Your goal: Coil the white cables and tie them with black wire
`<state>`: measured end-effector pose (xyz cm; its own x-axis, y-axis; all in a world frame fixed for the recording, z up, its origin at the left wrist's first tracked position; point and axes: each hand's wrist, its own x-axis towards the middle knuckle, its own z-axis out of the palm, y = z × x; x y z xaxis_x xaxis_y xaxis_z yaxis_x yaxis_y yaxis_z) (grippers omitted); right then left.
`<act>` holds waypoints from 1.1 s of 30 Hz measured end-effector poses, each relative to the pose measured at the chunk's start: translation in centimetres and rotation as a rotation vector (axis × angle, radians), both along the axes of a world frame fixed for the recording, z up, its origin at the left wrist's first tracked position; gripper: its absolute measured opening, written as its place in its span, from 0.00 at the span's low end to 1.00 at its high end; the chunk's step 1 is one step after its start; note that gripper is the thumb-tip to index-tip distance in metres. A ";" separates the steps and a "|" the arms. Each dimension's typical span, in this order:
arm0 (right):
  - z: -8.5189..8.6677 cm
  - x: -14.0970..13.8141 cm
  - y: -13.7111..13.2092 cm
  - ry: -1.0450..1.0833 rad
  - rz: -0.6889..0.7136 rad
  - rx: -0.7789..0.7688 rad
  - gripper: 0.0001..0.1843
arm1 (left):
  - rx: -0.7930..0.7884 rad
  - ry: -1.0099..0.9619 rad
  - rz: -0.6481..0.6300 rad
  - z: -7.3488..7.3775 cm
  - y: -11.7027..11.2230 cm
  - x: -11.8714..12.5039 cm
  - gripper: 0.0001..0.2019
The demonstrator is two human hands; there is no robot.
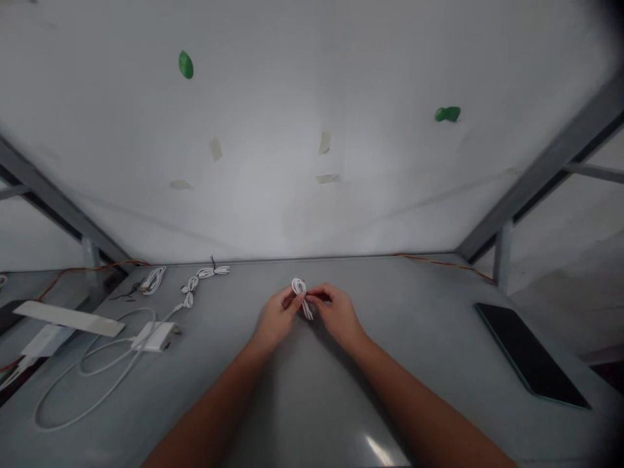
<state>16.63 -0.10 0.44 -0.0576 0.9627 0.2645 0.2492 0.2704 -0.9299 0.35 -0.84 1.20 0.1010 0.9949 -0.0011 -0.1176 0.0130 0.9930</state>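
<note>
Both bare hands work close together near the middle of the grey tabletop (414, 325), just in from its far edge. The left hand (277, 320) and the right hand (337, 314) meet around a small white cable bundle (301, 294), which is looped into a narrow coil with its loose strands hanging down between the palms. The fingers (318, 295) of both hands are drawn in narrowly and pinch the bundle from either side, holding it up off the tabletop. To the left, two more tied white cable bundles (153, 281) (207, 272) lie near the far edge, and a white power adapter (156, 337) sits nearer, with a long white cable loop (92, 383) spread beside it. A flat white strip (68, 318) lies further left, partly over the tabletop's edge, just beside a white box (46, 342). A black tablet (529, 351) lies well to the right of the hands, angled across the tabletop. Thin orange-red wire (439, 262) runs along the far right edge. Beyond stands a white wall (312, 208) with green blobs (186, 65) and strips of tape (324, 142), braced by grey metal frame bars (550, 162).
</note>
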 end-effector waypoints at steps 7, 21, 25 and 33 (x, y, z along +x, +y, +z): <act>0.8 0.5 -0.5 -0.355 0.048 0.200 0.10 | -0.268 -0.185 -0.132 -0.4 -0.2 -0.3 0.21; 0.9 0.7 -0.3 -0.072 0.044 0.026 0.05 | 0.310 0.427 -0.238 1.4 -1.8 -0.6 0.39; 1.2 0.9 -0.3 -0.116 0.062 0.058 0.06 | 0.236 0.326 -0.167 0.4 -1.3 0.0 0.23; 2.2 0.7 -0.8 -0.381 0.165 0.248 0.10 | -0.344 -0.409 -0.245 0.4 -0.5 -0.4 0.16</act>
